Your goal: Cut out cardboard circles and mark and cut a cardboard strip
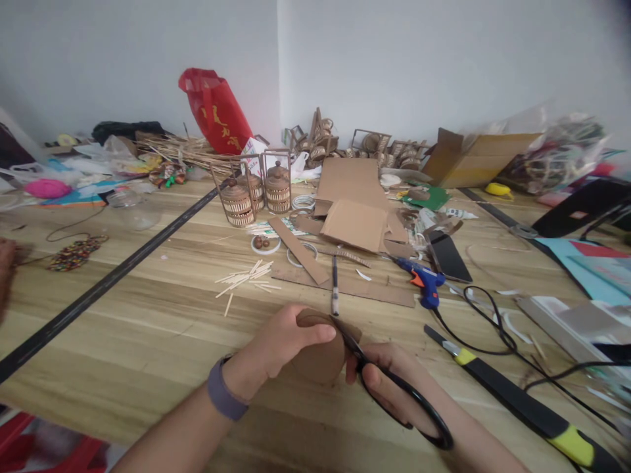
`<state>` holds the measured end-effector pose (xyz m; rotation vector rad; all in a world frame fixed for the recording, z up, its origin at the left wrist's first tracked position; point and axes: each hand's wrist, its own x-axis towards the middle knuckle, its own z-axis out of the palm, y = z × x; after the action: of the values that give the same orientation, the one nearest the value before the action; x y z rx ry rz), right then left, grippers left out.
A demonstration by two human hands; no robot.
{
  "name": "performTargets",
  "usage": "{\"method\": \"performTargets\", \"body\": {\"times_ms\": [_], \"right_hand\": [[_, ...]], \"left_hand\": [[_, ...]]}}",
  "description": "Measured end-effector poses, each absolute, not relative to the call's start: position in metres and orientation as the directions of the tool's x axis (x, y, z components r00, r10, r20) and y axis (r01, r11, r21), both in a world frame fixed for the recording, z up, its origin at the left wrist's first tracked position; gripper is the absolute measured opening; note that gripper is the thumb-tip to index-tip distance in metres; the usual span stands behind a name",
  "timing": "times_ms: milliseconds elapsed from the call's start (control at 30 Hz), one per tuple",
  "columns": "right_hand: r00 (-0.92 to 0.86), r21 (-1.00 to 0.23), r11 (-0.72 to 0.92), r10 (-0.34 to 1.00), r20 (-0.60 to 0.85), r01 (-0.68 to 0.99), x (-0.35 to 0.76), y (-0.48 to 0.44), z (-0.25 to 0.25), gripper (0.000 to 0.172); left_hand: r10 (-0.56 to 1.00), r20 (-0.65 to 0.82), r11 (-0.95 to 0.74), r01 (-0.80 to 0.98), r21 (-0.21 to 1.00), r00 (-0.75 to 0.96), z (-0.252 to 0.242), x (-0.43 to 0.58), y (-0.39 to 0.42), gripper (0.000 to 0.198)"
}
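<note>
My left hand [288, 338] grips a round piece of brown cardboard [320, 358], thumb pressed on its upper face. My right hand [389, 378] is closed around the handles of black scissors [419, 401]. Their blades meet the right edge of the cardboard disc, where a small flap of card [351, 328] stands off from it. Just beyond the disc lies a pen [335, 286], pointing away from me. Loose thin sticks [246, 279] are scattered to the left of it, near cardboard strips [298, 249] and a tape roll [265, 244] with small brown beads inside.
A blue glue gun [421, 279], a phone [448, 255] and a yellow-black utility knife [517, 394] lie to the right. Small woven baskets with frames [238, 205] stand behind, near cardboard sheets [352, 223] and a red bag [217, 112]. Another person's hand [6, 269] shows at far left.
</note>
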<state>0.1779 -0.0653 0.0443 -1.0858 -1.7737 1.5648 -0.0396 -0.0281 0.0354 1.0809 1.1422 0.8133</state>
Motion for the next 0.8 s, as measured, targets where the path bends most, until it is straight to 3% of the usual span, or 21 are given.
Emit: {"method": "performTargets", "body": {"times_ms": [100, 233, 500, 667, 800], "right_hand": [[-0.539, -0.969, 0.010, 0.833, -0.128, 0.246, 0.180, -0.065, 0.043, 0.070], [-0.534, -0.959, 0.051, 0.838, -0.110, 0.278, 0.180, -0.066, 0.044, 0.072], [-0.407, -0.958, 0.016, 0.907, -0.106, 0.285, 0.178, -0.064, 0.039, 0.080], [-0.409, -0.968, 0.010, 0.907, -0.098, 0.253, 0.173, -0.063, 0.043, 0.078], [-0.439, -0.972, 0.033, 0.895, -0.075, 0.235, 0.172, -0.064, 0.047, 0.081]], "left_hand": [[0.907, -0.380, 0.370, 0.089, 0.925, 0.181, 0.041, -0.039, -0.028, 0.043], [0.896, -0.361, 0.368, 0.023, 0.929, 0.259, 0.041, -0.040, -0.028, 0.038], [0.889, -0.314, 0.438, -0.417, 0.796, 0.334, 0.044, -0.027, -0.031, 0.056], [0.897, -0.360, 0.440, -0.429, 0.789, 0.257, 0.042, -0.017, -0.039, 0.063], [0.910, -0.395, 0.401, -0.512, 0.760, 0.126, 0.045, -0.023, -0.033, 0.055]]}}
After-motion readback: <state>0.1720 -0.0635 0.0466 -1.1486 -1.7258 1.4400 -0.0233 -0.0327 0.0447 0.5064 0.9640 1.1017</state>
